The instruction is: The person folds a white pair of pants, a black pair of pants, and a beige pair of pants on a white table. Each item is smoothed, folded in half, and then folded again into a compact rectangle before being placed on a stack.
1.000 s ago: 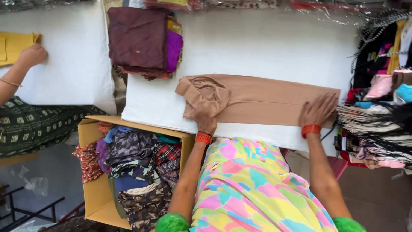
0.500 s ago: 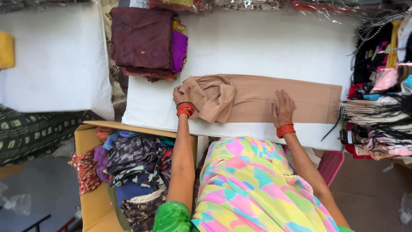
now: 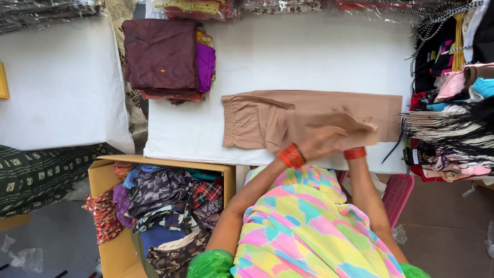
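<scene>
We have the tan trousers laid flat on the white worktop, their long axis running left to right across our view, with the gathered waistband at the left end and the leg ends at the right. Both hands meet over the right half of the cloth, close to the near edge. Our left hand reaches across from the left, forearm slanting up and rightward, an orange bangle at the wrist; its fingers are blurred, so we cannot tell whether its grip is closed on the cloth or only pressing on it. Our right hand comes straight up from below, bangle at the wrist too, and is mostly hidden under a raised fold of the tan fabric; we cannot tell how far open that grip is either. The waistband end lies well to the left of both hands, nearer the left. Beyond it sits a stack of folded maroon and purple cloth, and below the worktop a cardboard box of mixed clothes
</scene>
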